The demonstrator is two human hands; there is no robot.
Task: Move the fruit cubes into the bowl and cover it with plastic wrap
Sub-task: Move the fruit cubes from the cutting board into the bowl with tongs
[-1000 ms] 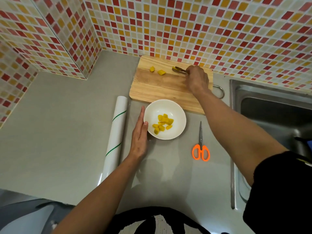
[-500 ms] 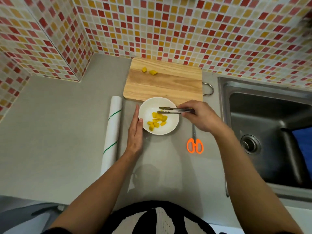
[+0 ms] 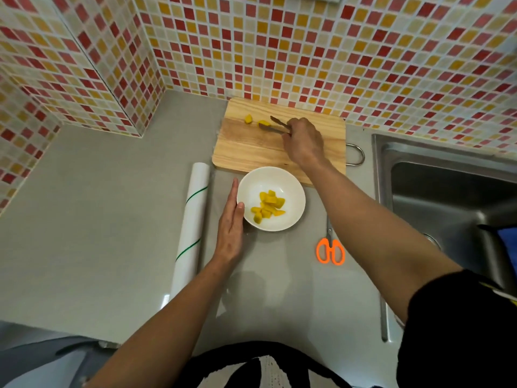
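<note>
A white bowl (image 3: 291, 186) sits on the grey counter and holds several yellow fruit cubes (image 3: 268, 206). My left hand (image 3: 230, 230) lies flat against the bowl's left side, fingers straight. Behind the bowl is a wooden cutting board (image 3: 251, 148) with two yellow cubes at its far edge, one on the left (image 3: 248, 119) and one on the right (image 3: 264, 123). My right hand (image 3: 303, 141) grips metal tongs (image 3: 275, 126) over the board. The tong tips are spread around the right cube. A white roll of plastic wrap (image 3: 191, 225) lies left of the bowl.
Orange-handled scissors (image 3: 330, 249) lie on the counter right of the bowl. A steel sink (image 3: 447, 197) takes up the right side. Mosaic-tiled walls close off the back and the left corner.
My right hand carried the tongs from over the bowl back up to the cutting board, at the right-hand cube. The cube it brought over now lies in the bowl. My left hand stayed by the bowl.
</note>
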